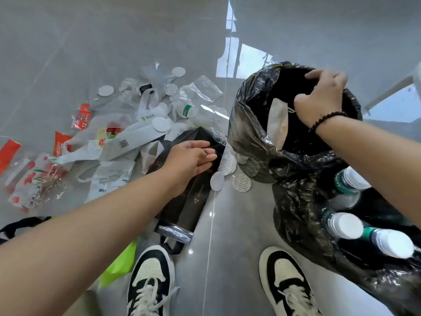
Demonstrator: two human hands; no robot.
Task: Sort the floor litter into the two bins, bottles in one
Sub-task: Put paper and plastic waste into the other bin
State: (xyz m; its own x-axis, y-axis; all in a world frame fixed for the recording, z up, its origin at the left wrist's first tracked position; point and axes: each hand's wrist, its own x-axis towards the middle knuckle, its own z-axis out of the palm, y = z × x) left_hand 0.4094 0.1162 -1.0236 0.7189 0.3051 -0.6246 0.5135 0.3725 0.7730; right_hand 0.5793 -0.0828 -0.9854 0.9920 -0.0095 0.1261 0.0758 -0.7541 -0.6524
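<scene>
Two bins lined with black bags stand at the right. The farther bin (250,124) holds a brown paper bag (276,120); my right hand (321,99) grips its liner at the rim. The nearer bin (303,224) holds several clear bottles with white caps (346,225). My left hand (193,159) is closed on the top of a long black carton (189,201) lying on the floor. A clear bottle with a green label (189,110) lies in the litter pile beyond it.
Plastic bags, red wrappers (60,145), white round lids (160,124) and clear film cover the grey tile floor at the left and centre. A lime-green bag (118,265) lies by my left shoe (150,281). My right shoe (284,279) stands near the nearer bin.
</scene>
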